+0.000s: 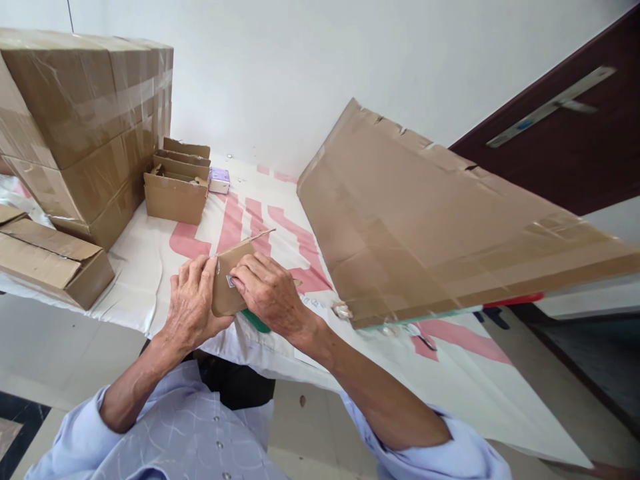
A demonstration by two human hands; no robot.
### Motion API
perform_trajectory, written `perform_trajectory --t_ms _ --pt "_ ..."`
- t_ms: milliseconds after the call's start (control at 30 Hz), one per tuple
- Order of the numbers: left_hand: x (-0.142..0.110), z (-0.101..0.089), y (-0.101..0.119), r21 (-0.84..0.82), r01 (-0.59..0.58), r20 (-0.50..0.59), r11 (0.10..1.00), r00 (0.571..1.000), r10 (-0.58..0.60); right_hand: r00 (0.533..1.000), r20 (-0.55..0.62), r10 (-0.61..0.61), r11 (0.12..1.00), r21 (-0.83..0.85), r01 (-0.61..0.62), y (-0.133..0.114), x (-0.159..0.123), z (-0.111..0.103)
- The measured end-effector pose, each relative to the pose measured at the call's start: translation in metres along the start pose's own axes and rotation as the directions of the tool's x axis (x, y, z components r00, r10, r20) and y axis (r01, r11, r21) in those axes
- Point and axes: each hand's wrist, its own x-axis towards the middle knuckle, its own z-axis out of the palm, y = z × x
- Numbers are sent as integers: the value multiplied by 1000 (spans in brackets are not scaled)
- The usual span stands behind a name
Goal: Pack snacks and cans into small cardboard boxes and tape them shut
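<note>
A small brown cardboard box (226, 297) is held up near the front edge of the table, a flap sticking out at its top. My left hand (193, 297) grips its left side, with the thumb along the bottom and the fingers over the upper edge. My right hand (273, 293) is closed over the box's face, thumb and fingertips pinching a small white-and-blue label (231, 281) against the cardboard. Whether the label is stuck down cannot be told. Below the box, a green object (256, 321) shows in part, mostly hidden by my right hand.
Large taped cartons (95, 127) are stacked at the left, with a flapped carton (55, 257) before them. An open carton (175, 197) stands beside a purple-and-white packet (219, 180). A big cardboard sheet (425, 227) leans on the right. White cloth with red print covers the table (135, 287).
</note>
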Motion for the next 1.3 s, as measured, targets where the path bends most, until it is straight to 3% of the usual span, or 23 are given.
perform_trajectory --t_ms 300,667,800,933,1033,1133,1200,1300 --pt "1 1 0 -16 -3 0 1000 1000 3 999 -11 -32 995 -93 31 -1 2 1" --pt "3 -2 2 14 0 -5 1000 1000 0 999 -8 -33 999 -22 33 5 3 6" --pt "3 -2 2 7 8 -4 1000 1000 -8 1000 -26 -15 996 82 17 4 1 4" --pt "4 -3 4 7 34 -1 999 999 -34 989 -112 96 925 376 -47 3 -4 -11" --pt "4 -3 0 -15 30 11 999 999 -30 948 -166 273 836 529 -148 12 -13 -29" --pt "4 -4 -11 -26 11 -9 1000 1000 -11 881 -100 463 757 562 -334 38 -38 -40" --pt "6 -5 -20 -19 -5 -29 1000 1000 5 806 -29 591 681 554 -479 63 -65 -39" --pt "13 -7 -32 -17 -45 -43 999 998 44 644 75 761 537 484 -691 104 -121 -27"
